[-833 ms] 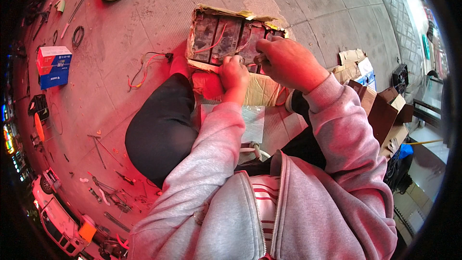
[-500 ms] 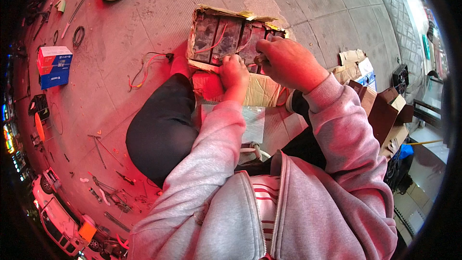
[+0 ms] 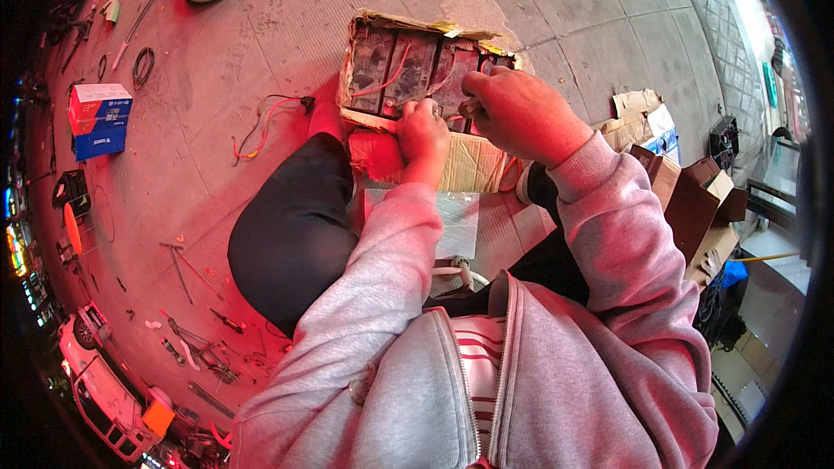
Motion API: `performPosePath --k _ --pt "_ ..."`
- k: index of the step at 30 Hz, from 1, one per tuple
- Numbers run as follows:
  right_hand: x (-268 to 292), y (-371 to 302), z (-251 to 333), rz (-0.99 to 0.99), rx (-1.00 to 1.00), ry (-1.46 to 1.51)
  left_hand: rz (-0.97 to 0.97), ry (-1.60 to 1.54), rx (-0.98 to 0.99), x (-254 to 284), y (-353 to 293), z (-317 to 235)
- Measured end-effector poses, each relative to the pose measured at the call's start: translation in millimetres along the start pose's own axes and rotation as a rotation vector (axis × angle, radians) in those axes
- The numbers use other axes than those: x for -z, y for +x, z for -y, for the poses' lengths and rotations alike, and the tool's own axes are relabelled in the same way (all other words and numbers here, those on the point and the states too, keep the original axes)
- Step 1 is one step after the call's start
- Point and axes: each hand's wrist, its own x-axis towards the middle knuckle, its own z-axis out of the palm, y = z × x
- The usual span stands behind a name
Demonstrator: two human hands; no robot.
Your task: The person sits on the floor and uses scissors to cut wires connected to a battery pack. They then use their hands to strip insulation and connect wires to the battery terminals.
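Observation:
A torn cardboard box [image 3: 356, 117] stands open in front of me, with several dark block-shaped batteries [image 3: 408, 69] side by side in it. Red wires [image 3: 379, 85] run across their tops. At the box's near edge, my left hand [image 3: 423, 137] has its fingers curled and pressed together at a battery's near end; whatever they pinch is too small to make out. Over the right part of the batteries my right hand [image 3: 526, 113] is closed in a fist, its thumb and forefinger together. What it grips is hidden by the hand.
A red and blue carton [image 3: 102, 122] stands on the floor to the left. Loose red and black cable [image 3: 265, 122] lies beside the box. Opened cardboard boxes [image 3: 695, 200] crowd the right. Scattered tools [image 3: 195, 347] lie at lower left, near a white vehicle [image 3: 104, 399].

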Motion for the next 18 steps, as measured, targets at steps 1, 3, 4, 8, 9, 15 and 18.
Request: performPosePath --k 1,3,4,8,9,15,18 --pt "0.0 0.2 0.2 0.001 0.000 -0.001 -0.011 -0.011 0.003 0.1 -0.1 -0.3" --pt "-0.5 0.1 0.6 0.001 0.000 0.001 0.012 -0.014 0.007 1.1 0.6 -0.2" --pt "-0.8 0.0 0.7 0.001 -0.003 0.001 0.031 -0.020 0.013 1.6 1.4 0.0" --pt "-2.1 -0.9 0.1 -0.030 0.007 0.019 0.127 -0.004 0.064 1.0 4.7 0.9" --pt "-2.3 -0.8 -0.4 -0.043 0.014 0.024 0.146 -0.010 0.058 0.7 5.2 1.7" --pt "-2.9 -0.5 -0.8 -0.040 0.036 0.002 0.073 -0.015 0.046 -3.4 3.4 4.5" --pt "-1.8 -1.6 -0.1 -0.048 0.044 0.011 0.121 0.014 0.066 -3.7 4.0 4.8"
